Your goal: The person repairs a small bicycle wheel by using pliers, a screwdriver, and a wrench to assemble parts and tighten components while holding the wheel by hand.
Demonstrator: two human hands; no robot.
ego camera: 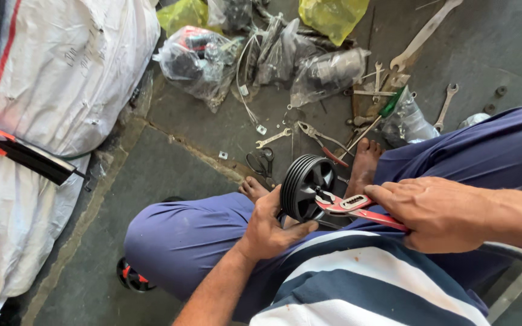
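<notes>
Plier (348, 207) handles inside right hand (439, 212)

Left hand (271, 226): I have it reaching in from below, forearm angled up, fingers curled and thumb pressed outward in a grip.
Right hand (439, 212): mine comes in from the right, forearm level, knuckles up, fingers wrapped shut in a fist-like grip.
Spacing: my hands sit near each other, not touching, above my lap.

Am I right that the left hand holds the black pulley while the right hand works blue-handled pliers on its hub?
Not quite: the head view shows red-handled pliers, not blue. The left hand does hold the black pulley while the right hand works them.
</notes>
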